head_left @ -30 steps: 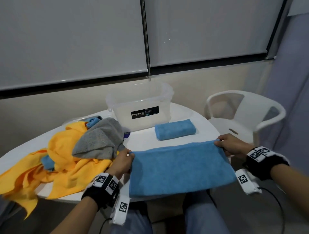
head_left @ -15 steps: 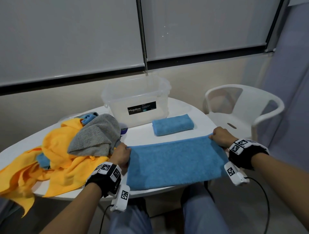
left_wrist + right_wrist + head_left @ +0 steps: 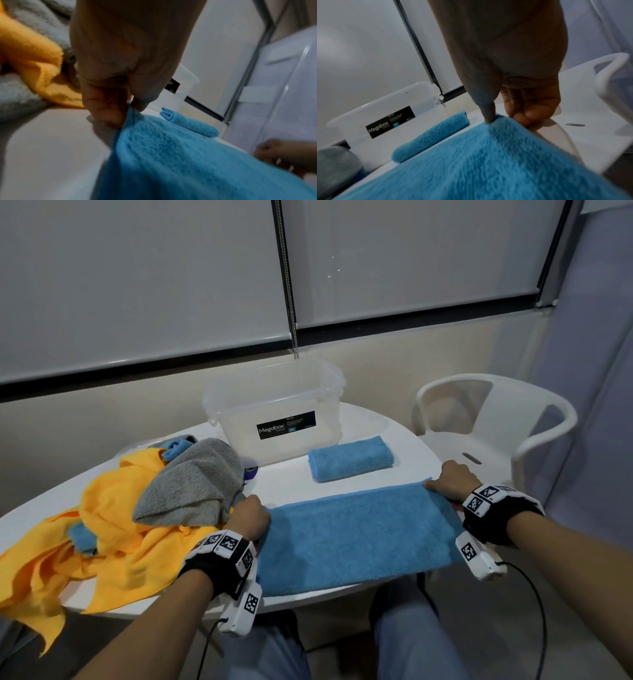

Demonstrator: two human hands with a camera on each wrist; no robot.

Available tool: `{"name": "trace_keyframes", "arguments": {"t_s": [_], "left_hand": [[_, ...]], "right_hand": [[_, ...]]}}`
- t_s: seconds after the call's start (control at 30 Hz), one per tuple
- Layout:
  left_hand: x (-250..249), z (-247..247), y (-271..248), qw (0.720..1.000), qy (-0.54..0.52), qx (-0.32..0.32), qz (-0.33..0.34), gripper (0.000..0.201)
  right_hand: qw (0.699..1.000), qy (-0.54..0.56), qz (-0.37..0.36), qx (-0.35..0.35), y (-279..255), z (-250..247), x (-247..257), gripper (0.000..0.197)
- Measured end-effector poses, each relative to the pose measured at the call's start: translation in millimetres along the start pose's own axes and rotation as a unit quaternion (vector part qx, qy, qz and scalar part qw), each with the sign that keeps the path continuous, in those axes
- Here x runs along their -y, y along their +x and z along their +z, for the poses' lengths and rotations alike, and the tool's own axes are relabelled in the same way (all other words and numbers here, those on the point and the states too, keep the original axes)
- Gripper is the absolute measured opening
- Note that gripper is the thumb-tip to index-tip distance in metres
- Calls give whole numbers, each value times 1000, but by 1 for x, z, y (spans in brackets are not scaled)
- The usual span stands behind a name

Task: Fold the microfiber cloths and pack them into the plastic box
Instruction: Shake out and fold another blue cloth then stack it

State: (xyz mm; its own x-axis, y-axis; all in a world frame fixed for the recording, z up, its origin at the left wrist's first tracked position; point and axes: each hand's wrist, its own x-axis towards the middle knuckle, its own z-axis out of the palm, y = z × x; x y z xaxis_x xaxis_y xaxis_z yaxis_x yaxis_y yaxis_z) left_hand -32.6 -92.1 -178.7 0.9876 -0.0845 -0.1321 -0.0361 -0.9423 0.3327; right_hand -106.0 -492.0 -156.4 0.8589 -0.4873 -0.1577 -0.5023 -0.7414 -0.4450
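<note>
A blue microfiber cloth (image 3: 356, 537), folded into a long band, lies across the near part of the white round table (image 3: 284, 484). My left hand (image 3: 248, 520) pinches its far left corner (image 3: 127, 112) between thumb and fingers. My right hand (image 3: 448, 481) pinches the far right corner (image 3: 494, 119). Behind it rests a folded blue cloth (image 3: 349, 458), and behind that stands the clear plastic box (image 3: 274, 409) with a black Megabox label; I see nothing inside it.
A heap of yellow cloths (image 3: 102, 525) with a grey cloth (image 3: 195, 484) on top and bits of blue covers the table's left side. A white plastic chair (image 3: 496, 422) stands to the right. A blind cord (image 3: 291, 285) hangs behind the box.
Both hands have lowered the blue cloth from hanging over the near edge and carried its top edge forward, so it now lies flat on the table.
</note>
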Motion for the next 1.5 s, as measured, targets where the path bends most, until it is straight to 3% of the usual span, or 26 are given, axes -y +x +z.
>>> {"name": "trace_keyframes", "arguments": {"t_s": [0.13, 0.27, 0.37, 0.5, 0.6, 0.77, 0.93, 1.07, 1.23, 1.33, 1.5], "left_hand": [[-10, -15, -8, 991, 117, -49, 41, 26], [-45, -37, -14, 976, 122, -86, 159, 30], [-86, -55, -16, 964, 34, -38, 260, 35], [-139, -81, -24, 938, -99, 45, 329, 53], [-159, -102, -28, 919, -173, 87, 344, 61], [-162, -133, -33, 881, -280, 144, 352, 44], [-151, -161, -40, 878, -328, 52, 345, 25], [-135, -195, -38, 869, -354, -37, 344, 11], [-104, -246, -40, 866, -370, -130, 310, 13], [-90, -267, -45, 864, -372, -148, 304, 13], [-76, -289, -49, 887, -303, -174, 303, 10]], "right_hand": [[997, 51, 0, 50, -3, -8, -1, 40], [996, 33, 1, 84, -9, -12, 5, 36], [989, 102, -46, 101, -15, -23, 25, 26], [963, 182, -158, 121, -42, -52, 76, 28], [942, 172, -253, 141, -62, -73, 111, 30], [923, 140, -335, 125, -86, -97, 153, 29], [914, 169, -359, 89, -93, -116, 176, 35], [903, 196, -359, 132, -86, -126, 176, 33], [885, 258, -379, 85, -76, -148, 179, 21], [874, 296, -379, 61, -75, -166, 193, 20], [870, 309, -384, 16, -82, -189, 218, 21]]}}
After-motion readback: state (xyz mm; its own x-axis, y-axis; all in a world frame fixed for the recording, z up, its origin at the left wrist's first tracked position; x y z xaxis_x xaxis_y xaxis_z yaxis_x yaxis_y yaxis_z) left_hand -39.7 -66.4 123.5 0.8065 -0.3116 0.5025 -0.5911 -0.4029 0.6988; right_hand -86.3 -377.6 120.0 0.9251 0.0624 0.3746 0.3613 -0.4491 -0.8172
